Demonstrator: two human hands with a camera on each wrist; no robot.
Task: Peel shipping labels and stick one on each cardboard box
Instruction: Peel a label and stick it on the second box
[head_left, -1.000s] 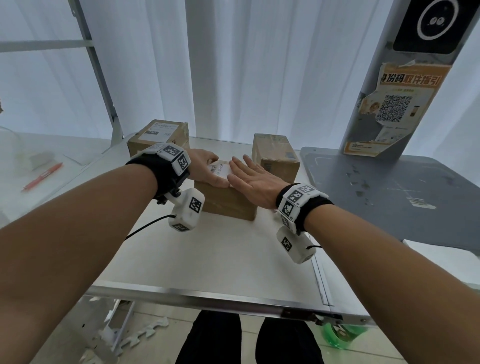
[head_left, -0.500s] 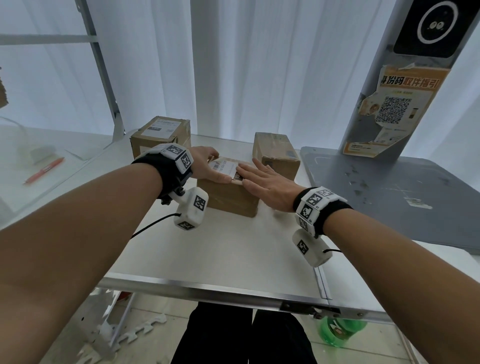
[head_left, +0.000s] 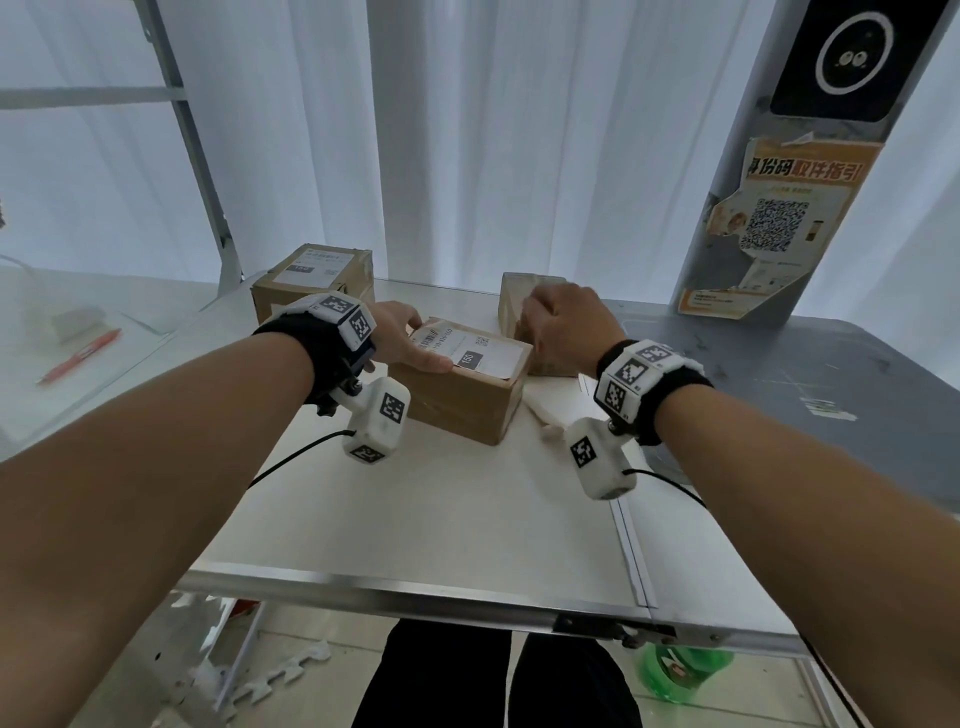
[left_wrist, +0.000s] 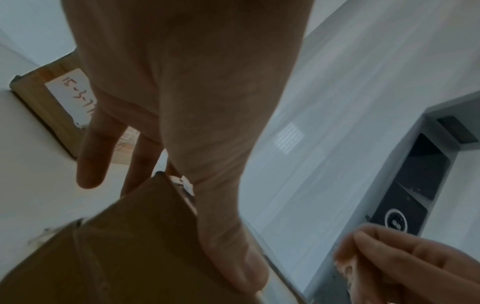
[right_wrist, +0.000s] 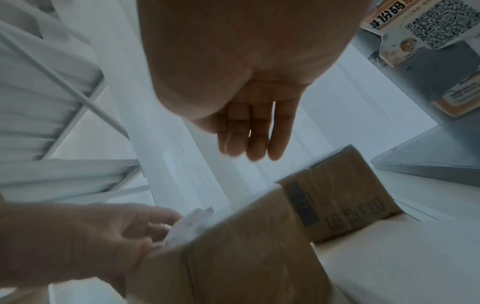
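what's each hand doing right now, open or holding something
Left hand: grips the near box at its left edge, thumb on top.
Right hand: fingers loosely curled, holding nothing, above the far box.

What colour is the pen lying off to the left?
Red; the pen shows only in the head view.

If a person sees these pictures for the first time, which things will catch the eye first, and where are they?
First, the brown cardboard box at the middle of the white table, with a white shipping label on top; the left hand holds its left edge. The right hand hovers above the plain cardboard box behind. An orange QR-code poster hangs on the grey pillar at right.
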